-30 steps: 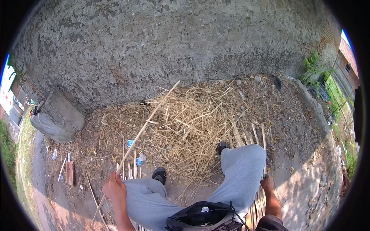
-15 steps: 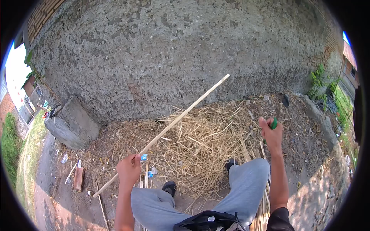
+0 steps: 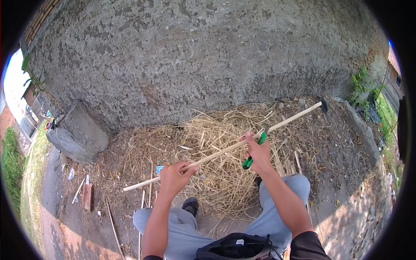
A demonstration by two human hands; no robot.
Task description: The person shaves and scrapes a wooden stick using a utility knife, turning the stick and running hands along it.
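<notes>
A long, pale wooden strip (image 3: 221, 152), which looks like split bamboo, slants across the view, rising to the right. My left hand (image 3: 174, 177) is closed around its lower part. My right hand (image 3: 259, 154) grips a green utility knife (image 3: 248, 163), whose blade end lies at the strip near its middle. The thumb and fingers of that hand are also close against the strip; whether they pinch it is hard to see. Below the strip lies a heap of thin shavings (image 3: 216, 186), between my feet.
A rough grey wall (image 3: 208, 65) rises behind the heap. A concrete block (image 3: 82, 138) stands at the left, and a reddish-brown piece (image 3: 87, 197) lies on the ground nearby. My open black bag (image 3: 238, 249) is at my waist. More strips lie beside my legs.
My right hand has come left with the knife, up to the strip. The strip has shifted right and tilts less steeply, and my left hand has moved right with it.
</notes>
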